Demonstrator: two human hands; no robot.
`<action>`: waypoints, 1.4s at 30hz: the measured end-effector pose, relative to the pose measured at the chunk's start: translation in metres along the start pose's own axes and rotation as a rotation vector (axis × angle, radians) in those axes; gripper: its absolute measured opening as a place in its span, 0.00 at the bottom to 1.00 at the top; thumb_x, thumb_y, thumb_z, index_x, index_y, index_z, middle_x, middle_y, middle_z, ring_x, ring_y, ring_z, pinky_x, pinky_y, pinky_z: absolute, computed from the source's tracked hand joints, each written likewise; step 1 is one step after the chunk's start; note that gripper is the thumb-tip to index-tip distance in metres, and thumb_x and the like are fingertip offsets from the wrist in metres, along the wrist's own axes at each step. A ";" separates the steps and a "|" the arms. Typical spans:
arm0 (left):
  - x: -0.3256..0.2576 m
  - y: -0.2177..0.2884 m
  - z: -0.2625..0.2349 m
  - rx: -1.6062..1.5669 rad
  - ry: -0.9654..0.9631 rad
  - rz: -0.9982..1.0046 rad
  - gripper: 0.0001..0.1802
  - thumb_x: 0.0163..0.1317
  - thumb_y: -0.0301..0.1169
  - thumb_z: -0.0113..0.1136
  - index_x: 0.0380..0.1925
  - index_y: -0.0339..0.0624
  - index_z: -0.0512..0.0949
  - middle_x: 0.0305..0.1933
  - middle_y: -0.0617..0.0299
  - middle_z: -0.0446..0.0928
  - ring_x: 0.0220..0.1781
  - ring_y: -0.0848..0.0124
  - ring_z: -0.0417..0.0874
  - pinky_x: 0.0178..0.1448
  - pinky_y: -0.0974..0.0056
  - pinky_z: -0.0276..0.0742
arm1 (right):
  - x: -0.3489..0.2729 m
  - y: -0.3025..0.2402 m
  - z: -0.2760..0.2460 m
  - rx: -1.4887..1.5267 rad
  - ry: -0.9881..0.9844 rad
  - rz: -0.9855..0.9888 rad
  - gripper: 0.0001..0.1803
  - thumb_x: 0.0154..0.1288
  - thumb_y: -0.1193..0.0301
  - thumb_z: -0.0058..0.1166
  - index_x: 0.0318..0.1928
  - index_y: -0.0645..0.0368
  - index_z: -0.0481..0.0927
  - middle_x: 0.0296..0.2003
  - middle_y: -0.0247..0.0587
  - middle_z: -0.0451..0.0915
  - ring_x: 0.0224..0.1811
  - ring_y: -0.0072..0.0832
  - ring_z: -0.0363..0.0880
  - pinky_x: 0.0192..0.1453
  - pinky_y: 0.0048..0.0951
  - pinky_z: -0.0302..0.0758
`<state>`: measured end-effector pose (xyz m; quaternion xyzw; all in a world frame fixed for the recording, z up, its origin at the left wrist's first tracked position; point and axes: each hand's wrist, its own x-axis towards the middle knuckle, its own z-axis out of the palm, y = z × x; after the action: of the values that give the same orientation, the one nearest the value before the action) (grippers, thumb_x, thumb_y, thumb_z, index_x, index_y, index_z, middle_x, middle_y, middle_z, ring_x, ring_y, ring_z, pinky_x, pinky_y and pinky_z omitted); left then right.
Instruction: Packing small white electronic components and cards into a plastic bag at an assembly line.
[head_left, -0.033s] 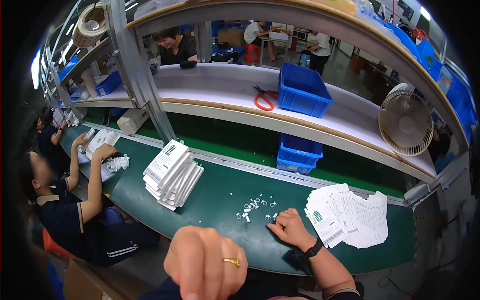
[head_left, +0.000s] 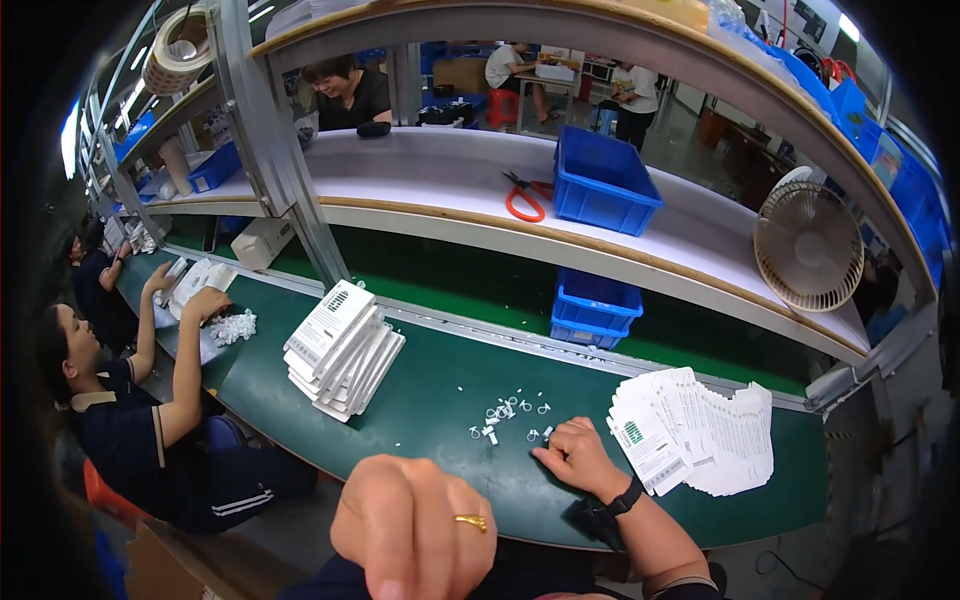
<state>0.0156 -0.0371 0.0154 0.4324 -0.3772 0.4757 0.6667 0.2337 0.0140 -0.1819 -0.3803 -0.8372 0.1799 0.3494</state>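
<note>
Small white parts [head_left: 505, 412] beside right hand [head_left: 578, 457]

Blue bin [head_left: 603, 180] on white shelf [head_left: 430, 180], orange scissors [head_left: 524, 198] just left of it. Second blue bin [head_left: 594, 305] below, behind the green belt [head_left: 430, 400]. Fan [head_left: 808, 246] at right. Tape roll [head_left: 178, 50] top left. Seated worker [head_left: 150, 420] at left.

worktop: green belt surface [head_left: 440, 400]
centre: small white clips [head_left: 505, 412], scattered
left: stack of white cards [head_left: 342, 350]
right: fanned white cards [head_left: 700, 430]
far left: white clip heap [head_left: 233, 326]
</note>
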 end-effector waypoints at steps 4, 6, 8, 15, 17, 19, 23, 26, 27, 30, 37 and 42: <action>-0.004 0.001 -0.009 0.127 0.055 -0.086 0.07 0.66 0.25 0.53 0.43 0.38 0.73 0.32 0.49 0.81 0.25 0.62 0.78 0.27 0.62 0.71 | -0.003 0.002 0.000 0.003 0.001 0.024 0.21 0.54 0.68 0.65 0.14 0.55 0.66 0.16 0.36 0.66 0.23 0.35 0.68 0.39 0.33 0.62; -0.004 0.000 -0.012 0.176 0.045 -0.090 0.09 0.65 0.27 0.54 0.44 0.39 0.72 0.33 0.49 0.80 0.28 0.61 0.78 0.29 0.61 0.71 | -0.004 0.002 -0.001 -0.008 -0.008 0.028 0.20 0.54 0.68 0.65 0.14 0.55 0.66 0.16 0.35 0.66 0.23 0.35 0.68 0.39 0.33 0.62; -0.004 0.005 -0.015 0.242 0.043 -0.102 0.10 0.65 0.29 0.55 0.45 0.39 0.72 0.35 0.49 0.80 0.32 0.59 0.78 0.32 0.60 0.72 | -0.003 0.001 0.000 -0.001 -0.013 0.026 0.20 0.54 0.68 0.65 0.14 0.55 0.66 0.16 0.35 0.66 0.23 0.35 0.67 0.39 0.33 0.62; -0.011 -0.004 -0.021 0.244 0.312 -0.048 0.15 0.67 0.39 0.56 0.45 0.41 0.73 0.46 0.48 0.73 0.48 0.54 0.73 0.48 0.55 0.72 | -0.002 0.002 -0.006 -0.022 -0.032 0.011 0.21 0.52 0.69 0.66 0.14 0.55 0.66 0.16 0.35 0.66 0.23 0.35 0.67 0.39 0.34 0.62; -0.007 0.004 -0.033 0.235 0.140 -0.118 0.16 0.67 0.42 0.55 0.44 0.40 0.74 0.48 0.45 0.73 0.50 0.53 0.73 0.48 0.55 0.73 | -0.001 0.004 -0.003 -0.022 -0.056 0.000 0.21 0.52 0.69 0.66 0.14 0.55 0.65 0.16 0.35 0.66 0.23 0.36 0.67 0.39 0.34 0.62; 0.004 -0.029 -0.024 0.289 0.217 -0.051 0.10 0.67 0.36 0.55 0.37 0.40 0.77 0.46 0.49 0.75 0.46 0.57 0.75 0.45 0.59 0.73 | -0.001 0.004 -0.006 0.018 0.008 -0.024 0.21 0.51 0.70 0.66 0.13 0.56 0.65 0.16 0.36 0.66 0.23 0.36 0.66 0.39 0.35 0.62; -0.008 -0.039 -0.057 0.239 -0.108 0.401 0.24 0.64 0.46 0.57 0.45 0.33 0.78 0.49 0.41 0.76 0.55 0.52 0.76 0.59 0.54 0.64 | 0.000 0.001 -0.001 -0.014 -0.013 0.028 0.21 0.49 0.71 0.67 0.13 0.56 0.64 0.16 0.37 0.66 0.22 0.37 0.66 0.39 0.35 0.63; -0.007 -0.013 -0.041 0.333 -0.104 0.121 0.25 0.67 0.46 0.53 0.45 0.31 0.79 0.50 0.37 0.76 0.55 0.48 0.75 0.61 0.50 0.64 | 0.000 -0.001 -0.001 -0.010 -0.015 0.028 0.21 0.49 0.72 0.67 0.13 0.56 0.64 0.16 0.37 0.66 0.22 0.36 0.66 0.39 0.35 0.63; -0.006 -0.026 -0.041 0.338 -0.103 0.119 0.25 0.67 0.46 0.53 0.45 0.31 0.79 0.50 0.37 0.76 0.55 0.48 0.75 0.61 0.50 0.64 | 0.000 0.000 -0.001 -0.006 -0.015 0.025 0.21 0.49 0.72 0.67 0.13 0.56 0.64 0.16 0.37 0.66 0.22 0.36 0.66 0.39 0.35 0.63; 0.005 -0.052 -0.045 0.293 -0.173 0.554 0.24 0.68 0.44 0.53 0.46 0.30 0.79 0.50 0.33 0.76 0.58 0.44 0.74 0.60 0.48 0.66 | -0.001 -0.001 -0.001 -0.004 -0.024 0.026 0.21 0.49 0.72 0.67 0.13 0.56 0.64 0.16 0.37 0.66 0.22 0.36 0.66 0.39 0.35 0.63; -0.006 -0.040 -0.029 0.197 -0.027 0.230 0.25 0.67 0.43 0.54 0.49 0.28 0.77 0.50 0.27 0.74 0.58 0.43 0.74 0.61 0.48 0.67 | -0.002 -0.001 -0.004 -0.014 -0.027 0.028 0.21 0.48 0.72 0.67 0.13 0.56 0.65 0.16 0.37 0.66 0.22 0.37 0.66 0.39 0.35 0.63; -0.003 -0.057 -0.037 0.191 -0.102 0.495 0.24 0.66 0.44 0.56 0.47 0.31 0.77 0.49 0.30 0.75 0.54 0.47 0.75 0.61 0.52 0.66 | -0.001 -0.003 -0.002 -0.005 -0.022 0.032 0.21 0.48 0.72 0.67 0.13 0.56 0.65 0.16 0.37 0.66 0.22 0.37 0.66 0.39 0.35 0.63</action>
<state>0.0730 -0.0136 -0.0123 0.4113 -0.4578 0.6354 0.4664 0.2345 0.0111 -0.1794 -0.3925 -0.8353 0.1875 0.3363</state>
